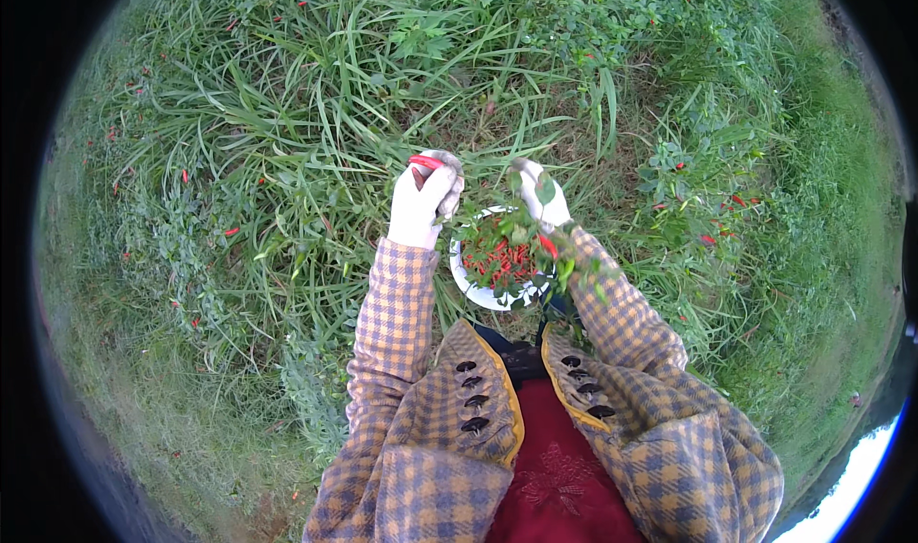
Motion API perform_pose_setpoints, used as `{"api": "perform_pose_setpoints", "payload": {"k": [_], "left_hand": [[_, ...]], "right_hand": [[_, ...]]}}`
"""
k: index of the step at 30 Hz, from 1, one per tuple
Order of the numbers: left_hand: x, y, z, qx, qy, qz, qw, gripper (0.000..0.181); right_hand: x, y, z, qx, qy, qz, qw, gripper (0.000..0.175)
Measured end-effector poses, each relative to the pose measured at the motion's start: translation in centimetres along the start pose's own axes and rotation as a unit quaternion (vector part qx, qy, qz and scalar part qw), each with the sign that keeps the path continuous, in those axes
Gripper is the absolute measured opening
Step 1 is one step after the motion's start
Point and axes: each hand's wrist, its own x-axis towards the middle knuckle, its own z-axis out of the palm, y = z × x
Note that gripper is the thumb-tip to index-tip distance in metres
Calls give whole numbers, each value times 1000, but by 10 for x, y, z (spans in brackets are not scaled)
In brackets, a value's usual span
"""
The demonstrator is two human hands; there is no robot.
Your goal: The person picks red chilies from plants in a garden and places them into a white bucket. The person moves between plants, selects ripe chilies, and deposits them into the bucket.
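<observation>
My left hand (429, 192), in a white glove with grimy fingers, is closed around red chili peppers (426, 161); one lies across the top of the fist. My right hand (539, 194), gloved in white too, is at a leafy chili plant branch (574, 263), its fingers partly hidden by leaves. A red chili (548, 246) hangs on that branch below the right wrist. Between and below my hands stands a round white container (479, 296) holding many red chilies (502, 260), partly covered by the foliage.
Long grass (287, 113) grows thickly ahead and to the left. Chili plants with red fruit (706, 240) stand at the right, and more bear red chilies (231, 232) at the left. Brownish ground litter (635, 127) shows ahead on the right.
</observation>
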Motion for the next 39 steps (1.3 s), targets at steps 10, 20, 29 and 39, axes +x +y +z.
{"api": "perform_pose_setpoints", "payload": {"k": [10, 20, 29, 39], "left_hand": [[-49, 13, 21, 104, 14, 29, 994, 19], [-93, -22, 48, 44, 54, 75, 995, 17], [-130, -52, 40, 19, 111, 91, 989, 19], [-144, -91, 3, -198, 242, -71, 947, 25]], "right_hand": [[-82, -198, -23, 134, 260, -96, 951, 30], [-175, -196, 67, -70, -66, -11, 995, 29], [-199, -173, 71, -222, -94, -57, 969, 25], [-209, -176, 73, -416, -148, -238, 865, 29]]}}
